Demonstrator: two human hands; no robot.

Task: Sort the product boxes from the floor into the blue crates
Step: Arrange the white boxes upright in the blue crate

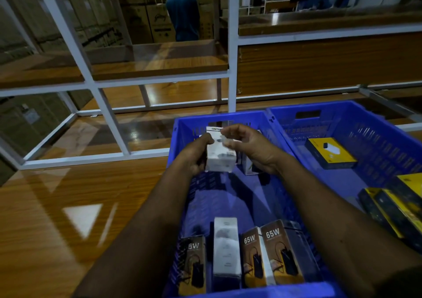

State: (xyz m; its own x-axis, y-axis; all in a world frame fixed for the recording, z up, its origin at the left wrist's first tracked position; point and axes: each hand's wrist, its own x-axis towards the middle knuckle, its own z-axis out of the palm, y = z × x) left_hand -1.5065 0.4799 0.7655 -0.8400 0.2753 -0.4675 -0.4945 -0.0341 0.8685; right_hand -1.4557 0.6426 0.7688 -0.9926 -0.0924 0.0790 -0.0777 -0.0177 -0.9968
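Boxes were being sorted by kind, and that was likely why the white box (220, 154) was held up over the left crate (180, 124) and not dropped in at once. It was gripped by the left hand (197, 155) round its left side, with the thumb curled over the top corner. The right hand (249, 146) was at the top edge, and its fingertips (226, 133) were pinched on the upper part of the box, as if it was being turned so the label could be read. The box was kept upright and above the far end of the crate, near another box (251, 166) that stood there, partly hidden by the right wrist.

At the near end of that crate 4 boxes were stood in a row. 3 brown boxes (282, 252) were marked 65W, and 1 white box (226, 247) was set between them. They were probably stood on end so more could fit side by side.

Yellow and black boxes (331, 152) were laid flat in the right crate (342, 113), so each colour seemed to be given its own place. The white box in the hands was judged to belong in the left crate, and it was not yet put down. A glossy wooden floor (68, 195) was seen beside the crates.
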